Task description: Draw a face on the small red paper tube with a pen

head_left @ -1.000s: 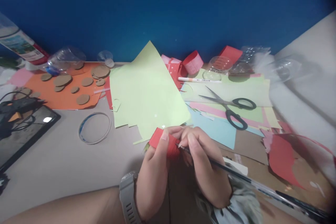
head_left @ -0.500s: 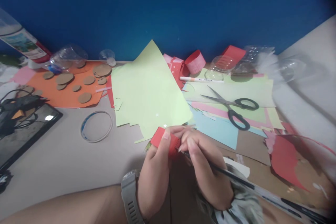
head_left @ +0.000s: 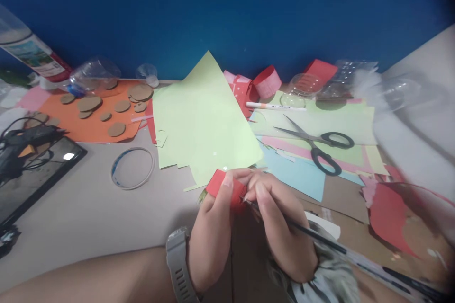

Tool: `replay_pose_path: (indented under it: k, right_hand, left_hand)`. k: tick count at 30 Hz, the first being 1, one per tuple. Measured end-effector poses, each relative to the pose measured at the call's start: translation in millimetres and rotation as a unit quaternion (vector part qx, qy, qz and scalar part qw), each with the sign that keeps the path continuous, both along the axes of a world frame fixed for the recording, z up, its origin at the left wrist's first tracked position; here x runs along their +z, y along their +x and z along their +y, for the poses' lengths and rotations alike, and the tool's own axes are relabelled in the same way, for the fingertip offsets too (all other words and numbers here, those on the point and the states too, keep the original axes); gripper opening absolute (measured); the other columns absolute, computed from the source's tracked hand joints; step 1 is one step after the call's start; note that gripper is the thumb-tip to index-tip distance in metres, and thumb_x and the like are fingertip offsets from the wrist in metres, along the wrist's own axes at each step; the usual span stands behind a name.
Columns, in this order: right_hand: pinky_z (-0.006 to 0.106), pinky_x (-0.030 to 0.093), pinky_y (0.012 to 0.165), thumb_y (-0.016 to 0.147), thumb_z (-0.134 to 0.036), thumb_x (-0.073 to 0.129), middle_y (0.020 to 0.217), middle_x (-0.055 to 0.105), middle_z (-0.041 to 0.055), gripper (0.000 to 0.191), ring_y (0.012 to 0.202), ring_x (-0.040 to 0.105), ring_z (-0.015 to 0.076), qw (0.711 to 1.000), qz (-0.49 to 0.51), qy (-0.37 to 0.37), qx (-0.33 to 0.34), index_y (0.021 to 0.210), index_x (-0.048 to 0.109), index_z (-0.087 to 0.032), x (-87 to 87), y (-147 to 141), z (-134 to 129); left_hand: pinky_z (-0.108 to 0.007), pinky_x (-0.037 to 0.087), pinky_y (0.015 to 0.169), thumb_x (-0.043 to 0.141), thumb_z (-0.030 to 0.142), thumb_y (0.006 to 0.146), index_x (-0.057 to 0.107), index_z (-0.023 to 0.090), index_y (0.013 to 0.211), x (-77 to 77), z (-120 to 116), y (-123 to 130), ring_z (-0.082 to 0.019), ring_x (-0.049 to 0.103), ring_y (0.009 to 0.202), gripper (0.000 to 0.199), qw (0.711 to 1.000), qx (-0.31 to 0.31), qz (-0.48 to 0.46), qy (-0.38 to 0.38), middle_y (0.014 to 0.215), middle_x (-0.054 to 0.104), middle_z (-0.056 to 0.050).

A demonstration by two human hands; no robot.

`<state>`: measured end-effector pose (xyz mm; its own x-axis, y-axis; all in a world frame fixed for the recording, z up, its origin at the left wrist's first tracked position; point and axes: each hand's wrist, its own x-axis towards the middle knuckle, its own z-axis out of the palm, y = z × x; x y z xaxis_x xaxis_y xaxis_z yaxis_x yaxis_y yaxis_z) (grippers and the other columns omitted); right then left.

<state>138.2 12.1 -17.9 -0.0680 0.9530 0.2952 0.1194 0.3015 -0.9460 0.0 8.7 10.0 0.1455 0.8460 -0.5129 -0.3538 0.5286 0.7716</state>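
Observation:
My left hand [head_left: 215,227], with a grey watch [head_left: 180,262] on its wrist, is closed on a small red paper piece [head_left: 217,183]. The thumb presses on its front face, and a bit of green pokes out at its left side. My right hand [head_left: 275,215] pinches a long, thin, dark pen [head_left: 313,233]. Its point is at the right edge of the red paper piece, and its blurred shaft runs to the lower right. The fingers of both hands meet behind the paper. Just beyond them lies a large light green sheet [head_left: 202,123].
Black-handled scissors [head_left: 314,141] lie on coloured sheets at right, near a white marker [head_left: 275,106]. At left are a tape roll [head_left: 132,168], cardboard discs on orange paper [head_left: 67,125], a tablet-like device [head_left: 53,170] and a bottle [head_left: 35,57]. A blue wall [head_left: 227,9] rises behind.
The view has shifted slightly, so the table things appear a little further right and higher. Both hands keep their hold at the red paper piece, with hardly any movement.

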Motion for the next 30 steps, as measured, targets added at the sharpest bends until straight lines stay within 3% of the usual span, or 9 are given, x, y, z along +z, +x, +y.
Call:
replay_pose_path:
  k: [5, 11, 21, 30]
  right_hand:
    - [0.038, 0.049, 0.065, 0.134, -0.051, 0.050, 0.074, 0.061, -0.0007, 0.054, 0.065, 0.059, 0.0221, 1.000, -0.026, 0.001, 0.008, 0.086, 0.062, -0.028, -1.6, 1.8, -2.2]
    - [0.037, 0.051, 0.066, 0.135, -0.052, 0.048, 0.073, 0.060, -0.0015, 0.054, 0.067, 0.062, 0.0215, 0.998, -0.045, 0.018, 0.028, 0.088, 0.061, -0.028, 2.0, 1.5, -0.8]
    - [0.036, 0.049, 0.063, 0.135, -0.050, 0.049, 0.074, 0.062, -0.0022, 0.052, 0.064, 0.059, 0.0196, 0.998, -0.057, 0.030, 0.016, 0.089, 0.060, -0.028, 3.8, 1.2, -0.3]
    - [0.037, 0.055, 0.066, 0.135, -0.044, 0.049, 0.074, 0.064, -0.0019, 0.048, 0.068, 0.065, 0.0210, 0.996, -0.070, 0.042, 0.023, 0.091, 0.061, -0.029, 8.1, 1.7, -1.4]
  left_hand:
    - [-0.051, 0.040, 0.148, 0.056, 0.051, 0.127, 0.095, 0.030, 0.120, -0.2, -1.6, -0.6, -0.035, 0.074, 0.156, 0.045, 0.999, 0.014, -0.038, 0.019, 0.144, 0.095, -0.003]
    - [-0.049, 0.040, 0.149, 0.058, 0.053, 0.127, 0.097, 0.030, 0.122, -0.8, -2.3, -0.4, -0.032, 0.072, 0.162, 0.045, 0.998, 0.013, -0.050, 0.025, 0.152, 0.093, -0.002]
    - [-0.050, 0.041, 0.148, 0.061, 0.055, 0.125, 0.097, 0.029, 0.117, 0.4, -0.5, 1.5, -0.034, 0.074, 0.160, 0.046, 0.998, 0.020, -0.053, 0.019, 0.146, 0.095, -0.004]
    - [-0.053, 0.037, 0.150, 0.051, 0.051, 0.128, 0.096, 0.029, 0.120, 1.3, 1.0, 0.9, -0.034, 0.072, 0.161, 0.051, 0.999, 0.014, -0.049, 0.015, 0.152, 0.093, -0.006]
